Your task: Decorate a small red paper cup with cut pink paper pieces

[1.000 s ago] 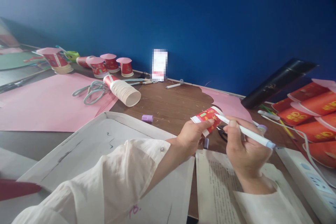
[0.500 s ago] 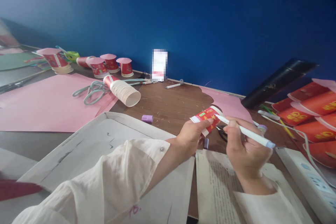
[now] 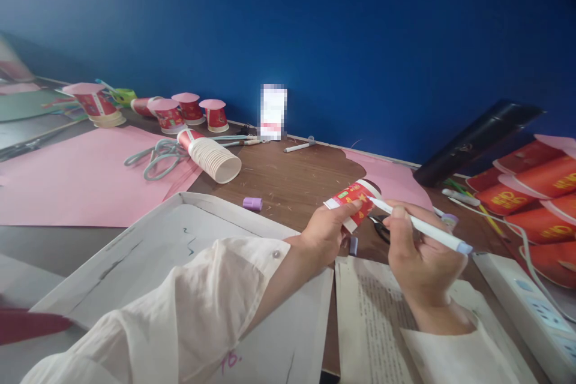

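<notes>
A red patterned paper cup (image 3: 353, 197) lies tilted in my left hand (image 3: 326, 231), with the thumb across its printed side. My right hand (image 3: 420, 258) grips a white marker pen (image 3: 427, 231) with a pale blue end. The pen's tip meets the cup's side near a yellow star shape. Below the cup lies a small bluish-purple pen cap (image 3: 353, 246), and part of a pair of black-handled scissors (image 3: 381, 229) shows behind my right hand. A light purple cap (image 3: 252, 203) rests on the table to the left.
A stack of paper cups (image 3: 216, 159) lies beside a coiled cable (image 3: 157, 156). Several red cups with pink tops (image 3: 167, 117) stand at the back left. A white tray (image 3: 180, 197), printed pages (image 3: 382, 312), a power strip (image 3: 531, 306) and a black cylinder (image 3: 477, 141) surround my hands.
My left hand has turned the cup slightly, and it sits a touch further left. The pen tip stays against the cup; my right hand is almost still.
</notes>
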`<state>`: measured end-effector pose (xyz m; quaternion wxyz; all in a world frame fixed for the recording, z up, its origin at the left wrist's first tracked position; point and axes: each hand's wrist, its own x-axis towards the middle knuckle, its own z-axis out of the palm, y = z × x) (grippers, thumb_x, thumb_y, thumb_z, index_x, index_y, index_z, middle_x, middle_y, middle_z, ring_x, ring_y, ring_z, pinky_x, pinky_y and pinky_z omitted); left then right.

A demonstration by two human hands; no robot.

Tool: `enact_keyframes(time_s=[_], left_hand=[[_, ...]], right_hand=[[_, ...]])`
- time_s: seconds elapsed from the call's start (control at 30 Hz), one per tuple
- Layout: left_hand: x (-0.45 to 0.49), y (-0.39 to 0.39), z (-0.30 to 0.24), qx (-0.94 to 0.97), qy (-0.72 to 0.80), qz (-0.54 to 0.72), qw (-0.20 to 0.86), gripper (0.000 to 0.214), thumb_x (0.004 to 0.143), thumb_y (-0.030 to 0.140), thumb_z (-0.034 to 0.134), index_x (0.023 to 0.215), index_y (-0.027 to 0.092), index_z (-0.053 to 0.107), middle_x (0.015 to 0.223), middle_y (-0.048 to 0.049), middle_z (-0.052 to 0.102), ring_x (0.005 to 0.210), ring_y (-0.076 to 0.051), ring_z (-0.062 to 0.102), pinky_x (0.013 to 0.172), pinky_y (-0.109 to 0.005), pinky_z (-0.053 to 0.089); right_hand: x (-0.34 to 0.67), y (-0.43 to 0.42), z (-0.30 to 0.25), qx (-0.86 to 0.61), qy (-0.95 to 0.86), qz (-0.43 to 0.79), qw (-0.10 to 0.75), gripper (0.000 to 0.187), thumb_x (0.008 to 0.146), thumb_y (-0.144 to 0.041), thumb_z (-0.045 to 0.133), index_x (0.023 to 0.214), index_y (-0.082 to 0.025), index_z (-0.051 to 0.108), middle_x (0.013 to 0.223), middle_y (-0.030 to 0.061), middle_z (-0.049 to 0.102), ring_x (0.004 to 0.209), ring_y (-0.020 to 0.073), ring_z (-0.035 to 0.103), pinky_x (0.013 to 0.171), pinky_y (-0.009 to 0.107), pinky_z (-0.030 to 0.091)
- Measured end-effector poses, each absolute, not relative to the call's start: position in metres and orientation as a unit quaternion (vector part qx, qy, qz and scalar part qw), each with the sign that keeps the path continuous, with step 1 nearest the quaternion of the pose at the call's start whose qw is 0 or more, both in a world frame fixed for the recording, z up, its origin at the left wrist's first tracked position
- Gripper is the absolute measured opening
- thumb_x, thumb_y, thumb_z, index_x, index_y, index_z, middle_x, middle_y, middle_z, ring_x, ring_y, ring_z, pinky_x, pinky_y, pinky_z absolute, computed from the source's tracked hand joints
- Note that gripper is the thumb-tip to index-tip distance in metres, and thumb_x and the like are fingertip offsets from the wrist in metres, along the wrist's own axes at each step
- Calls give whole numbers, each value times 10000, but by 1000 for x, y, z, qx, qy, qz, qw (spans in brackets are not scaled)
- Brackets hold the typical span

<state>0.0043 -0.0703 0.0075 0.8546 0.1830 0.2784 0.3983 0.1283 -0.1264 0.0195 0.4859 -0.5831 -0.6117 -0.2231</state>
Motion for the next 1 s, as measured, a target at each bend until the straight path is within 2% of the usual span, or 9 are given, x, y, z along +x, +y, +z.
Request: enact_keyframes(time_s=[0.23,0.37,0.7,1.0], left_hand=[[4,-71,7,176,275,409,852,246,738,251,817,924,122,721,883,-70,716,809,-161,636,793,-290,467],[5,-69,6,170,266,416,853,256,721,251,835,910,126,716,900,-79,720,834,-176,643,829,-308,473],[4,-70,8,158,262,420,854,240,733,212,820,920,102,717,924,-102,720,849,-182,647,868,-326,478],[4,-70,6,169,245,425,855,245,717,225,829,915,133,719,924,-89,729,922,-214,659,901,-338,470]], right_hand=[[127,-126,21,-594,-605,-216,485,205,937,-261,583,811,-182,724,720,60,735,754,220,717,712,345,559],[127,-126,21,-593,-607,-213,485,211,941,-276,578,814,-189,722,730,59,737,750,217,713,718,349,558],[128,-126,20,-590,-607,-215,487,227,935,-266,582,764,-186,708,731,63,737,751,213,708,725,344,546],[127,-127,21,-593,-602,-201,496,226,939,-274,573,777,-193,708,694,47,721,693,198,694,690,334,541]])
